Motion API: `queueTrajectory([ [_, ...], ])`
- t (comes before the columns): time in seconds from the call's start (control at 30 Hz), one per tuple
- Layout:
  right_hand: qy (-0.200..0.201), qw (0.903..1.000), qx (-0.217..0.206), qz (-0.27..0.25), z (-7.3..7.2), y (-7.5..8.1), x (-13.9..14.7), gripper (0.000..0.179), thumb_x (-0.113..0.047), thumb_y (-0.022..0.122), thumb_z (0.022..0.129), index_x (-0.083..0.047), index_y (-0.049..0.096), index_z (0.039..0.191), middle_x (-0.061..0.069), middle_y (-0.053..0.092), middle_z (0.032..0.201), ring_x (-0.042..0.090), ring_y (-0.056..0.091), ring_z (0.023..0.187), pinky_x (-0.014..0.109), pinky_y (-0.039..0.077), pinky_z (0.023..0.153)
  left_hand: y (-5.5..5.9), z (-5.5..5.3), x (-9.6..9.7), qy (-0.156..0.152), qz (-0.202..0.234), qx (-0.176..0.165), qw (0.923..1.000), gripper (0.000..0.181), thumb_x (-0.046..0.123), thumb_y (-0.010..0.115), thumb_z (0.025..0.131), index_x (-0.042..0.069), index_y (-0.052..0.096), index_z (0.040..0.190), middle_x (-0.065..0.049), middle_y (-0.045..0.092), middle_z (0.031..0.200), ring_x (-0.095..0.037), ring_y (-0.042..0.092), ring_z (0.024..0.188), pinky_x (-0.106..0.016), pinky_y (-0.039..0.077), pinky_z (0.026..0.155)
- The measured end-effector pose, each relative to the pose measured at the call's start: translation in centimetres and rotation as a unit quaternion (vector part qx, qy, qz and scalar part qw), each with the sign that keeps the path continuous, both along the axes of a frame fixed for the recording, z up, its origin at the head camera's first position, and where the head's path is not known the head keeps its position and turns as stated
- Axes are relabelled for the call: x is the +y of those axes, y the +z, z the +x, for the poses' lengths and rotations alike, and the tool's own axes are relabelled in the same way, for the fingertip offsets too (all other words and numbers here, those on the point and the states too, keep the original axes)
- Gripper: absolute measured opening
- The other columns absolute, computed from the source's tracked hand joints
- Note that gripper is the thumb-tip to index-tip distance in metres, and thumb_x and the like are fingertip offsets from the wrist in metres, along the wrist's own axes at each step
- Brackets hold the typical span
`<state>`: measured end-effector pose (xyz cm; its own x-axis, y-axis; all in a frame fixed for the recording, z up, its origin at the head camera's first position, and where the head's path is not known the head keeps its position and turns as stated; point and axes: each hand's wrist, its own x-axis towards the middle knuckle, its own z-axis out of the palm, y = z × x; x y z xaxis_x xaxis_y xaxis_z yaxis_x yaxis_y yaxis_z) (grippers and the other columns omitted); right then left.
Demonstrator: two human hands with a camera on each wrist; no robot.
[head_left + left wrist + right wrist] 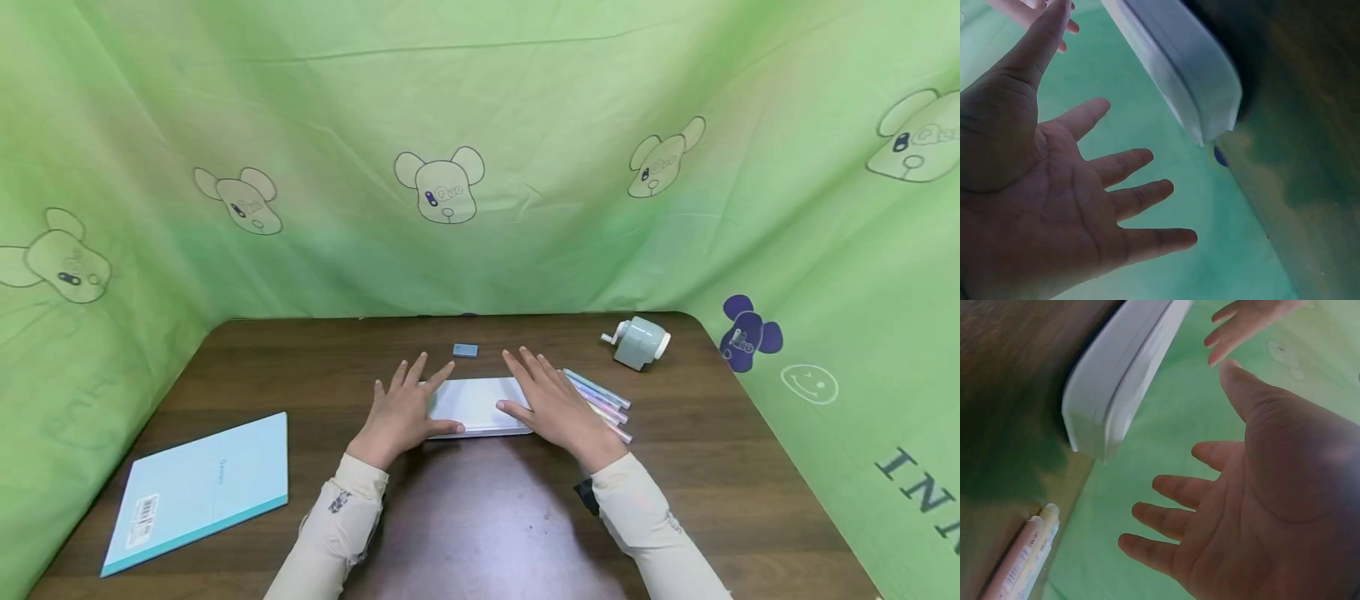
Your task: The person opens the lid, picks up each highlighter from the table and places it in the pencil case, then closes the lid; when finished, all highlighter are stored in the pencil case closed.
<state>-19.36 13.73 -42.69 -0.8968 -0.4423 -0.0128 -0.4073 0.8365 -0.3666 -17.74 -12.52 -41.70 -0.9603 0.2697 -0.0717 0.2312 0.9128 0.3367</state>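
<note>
A flat white case (480, 404) with a seam along its side lies on the table between my two hands. My left hand (397, 417) hovers at its left end, fingers spread and straight, holding nothing. At the right end, my right hand (558, 408) is likewise spread with nothing in it. Both wrist views show a gap between each palm and the white case (1191, 62), whose rounded end (1094, 412) also appears on the right side. Just beyond my right hand lie several pastel pens (600, 400), partly hidden by it; two show as pink and yellow pens (1032, 550).
A small blue eraser (465, 351) lies behind the white case. Toward the back right is a grey-green pencil sharpener with a crank (640, 343). A light blue notebook (202, 492) lies at the left. Green printed cloth (450, 267) encloses the brown table (712, 500).
</note>
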Motion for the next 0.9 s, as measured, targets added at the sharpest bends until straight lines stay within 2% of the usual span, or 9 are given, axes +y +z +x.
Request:
queueTrajectory([
  [0.2,0.014,0.9998,-0.009,-0.006,0.1,-0.2,0.6,0.085,-0.050,0.061,0.110,-0.012,0.021,0.175,0.025,0.019,0.178,0.051,0.022,0.161,0.067,0.020,0.128,-0.7,0.0,-0.8,-0.016,0.028,-0.010,0.9994,0.101,0.049,0.091,0.085,0.024,0.041,0.170,-0.027,0.026,0.175,-0.058,0.027,0.156,-0.086,0.023,0.114],
  [0.47,0.031,0.9993,-0.017,-0.011,0.2,-1.0,1.1,0.086,-0.049,0.064,0.109,-0.010,0.024,0.174,0.025,0.021,0.177,0.050,0.025,0.160,0.064,0.021,0.129,-1.4,-0.3,-1.3,-0.019,0.055,-0.033,0.9978,0.102,0.043,0.094,0.085,0.024,0.040,0.170,-0.028,0.025,0.175,-0.063,0.031,0.153,-0.084,0.023,0.116],
  [0.73,0.056,0.9972,-0.021,-0.044,-0.1,-1.2,1.3,0.085,-0.046,0.068,0.107,-0.010,0.027,0.173,0.024,0.022,0.177,0.045,0.028,0.161,0.065,0.025,0.127,-1.6,-0.4,-1.7,-0.029,0.067,-0.040,0.9965,0.102,0.037,0.095,0.084,0.023,0.042,0.170,-0.028,0.022,0.176,-0.054,0.033,0.156,-0.083,0.024,0.116],
  [0.9,0.064,0.9968,-0.018,-0.045,0.0,-1.3,1.3,0.086,-0.040,0.074,0.105,-0.010,0.031,0.172,0.025,0.024,0.176,0.046,0.031,0.159,0.066,0.025,0.126,-1.6,-0.3,-1.9,-0.034,0.071,-0.039,0.9961,0.103,0.034,0.096,0.083,0.022,0.042,0.170,-0.030,0.019,0.176,-0.053,0.040,0.152,-0.084,0.024,0.115],
])
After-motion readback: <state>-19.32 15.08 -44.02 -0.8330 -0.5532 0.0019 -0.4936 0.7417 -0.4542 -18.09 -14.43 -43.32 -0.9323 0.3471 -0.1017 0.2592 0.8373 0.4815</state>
